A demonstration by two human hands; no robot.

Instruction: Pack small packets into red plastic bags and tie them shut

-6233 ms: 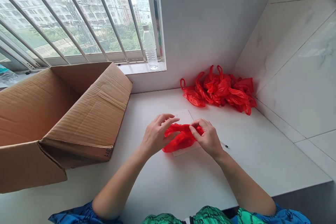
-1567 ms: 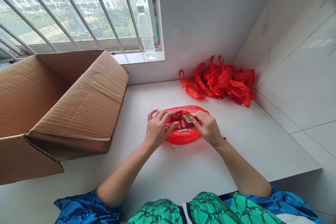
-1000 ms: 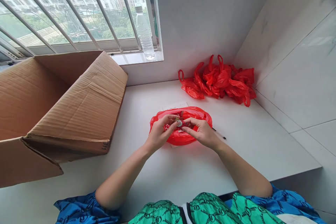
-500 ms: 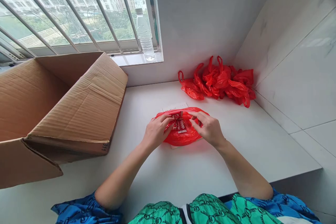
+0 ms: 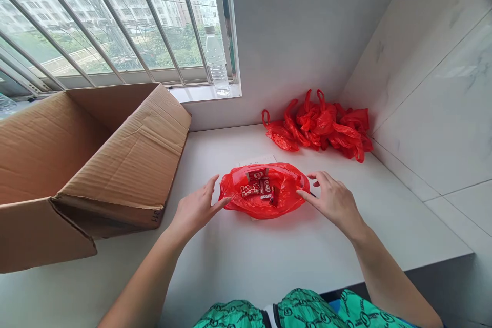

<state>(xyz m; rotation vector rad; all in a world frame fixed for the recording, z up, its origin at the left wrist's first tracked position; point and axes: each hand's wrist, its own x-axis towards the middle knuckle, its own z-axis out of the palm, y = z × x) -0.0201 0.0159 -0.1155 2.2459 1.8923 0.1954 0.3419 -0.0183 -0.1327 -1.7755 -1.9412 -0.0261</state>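
Note:
A red plastic bag [image 5: 285,200] lies open on the white counter [image 5: 269,261], spread wide, with several small red packets [image 5: 258,188] inside it. My left hand [image 5: 197,208] rests at the bag's left edge, fingers stretched out and touching the plastic. At the bag's right edge is my right hand [image 5: 332,201], fingers spread, its fingertips at the rim. Neither hand grips anything. A white sheet of paper [image 5: 257,161] pokes out from under the bag's far side.
A large open cardboard box [image 5: 96,159] lies on its side at the left. A heap of red plastic bags [image 5: 321,126] sits in the back right corner. A clear water bottle [image 5: 216,61] stands on the windowsill. Tiled wall runs along the right.
Both hands have come out of the bag's middle and moved apart to its left and right edges. The bag now lies wider open, with the packets left loose inside.

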